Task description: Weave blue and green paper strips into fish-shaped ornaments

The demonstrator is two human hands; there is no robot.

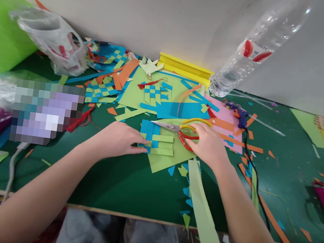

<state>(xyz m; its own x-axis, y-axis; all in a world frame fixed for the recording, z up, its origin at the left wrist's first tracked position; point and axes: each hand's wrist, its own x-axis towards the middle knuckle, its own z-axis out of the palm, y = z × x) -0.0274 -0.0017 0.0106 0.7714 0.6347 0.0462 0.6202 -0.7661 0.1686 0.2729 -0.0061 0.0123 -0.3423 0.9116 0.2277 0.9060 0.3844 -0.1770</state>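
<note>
My left hand point(122, 138) has its fingers closed at the left edge of a small woven paper piece point(155, 144), made of blue and light green strips. My right hand point(207, 142) grips the handles of a pair of scissors point(167, 126), one handle yellow and the other red. The blades look closed and point left, just over the top of the woven piece. Beneath both lies a light green paper sheet point(158, 164). A long light green strip point(203, 203) hangs over the table edge, below my right hand.
Finished-looking woven pieces point(98, 90) and paper scraps crowd the back. A plastic bottle point(232, 71), a yellow rail point(184, 68) and a glue gun point(239, 114) with a black cord stand behind. At left are a plastic bag point(61, 45) and a blurred-out phone-like object point(49, 117).
</note>
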